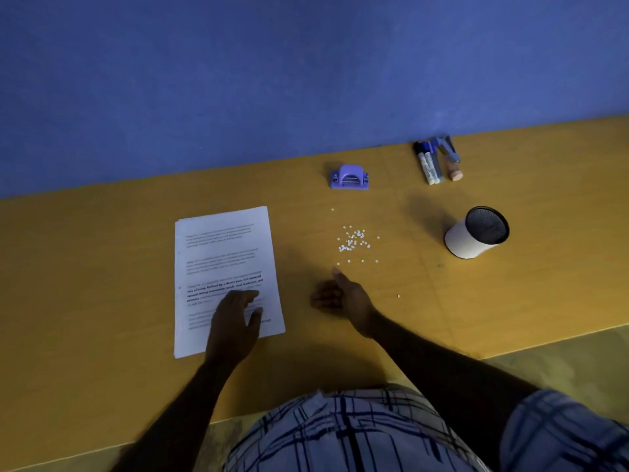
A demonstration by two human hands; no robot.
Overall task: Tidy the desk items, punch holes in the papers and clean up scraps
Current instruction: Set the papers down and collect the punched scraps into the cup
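My left hand (235, 321) lies flat on the near part of the papers (224, 253), fingers straight and spread, pressing down without gripping anything. My right hand (343, 298) rests on its edge on the tabletop (102, 267) just right of the stack, fingers loosely curled into a cup and thumb pointing far. I can see nothing held in it, though the palm is turned away. The scraps (354, 241), small white punched dots, lie scattered just beyond that thumb, between the hole punch (349, 177) at the far side and my hand. One stray dot (398, 296) sits apart, to the right.

I judge the step in hand to be gathering those dots. To do it well I should keep the edge of my right hand flat against the tabletop and sweep from the far side toward me in one slow pass, so the dots pile up instead of skipping away. They are light and will scatter with a quick move. I should keep my left hand firm on the papers so the stack does not shift. The cup (473, 235) lies tipped over at the right, and the pens (435, 161) lie at the far right, not yet put away.
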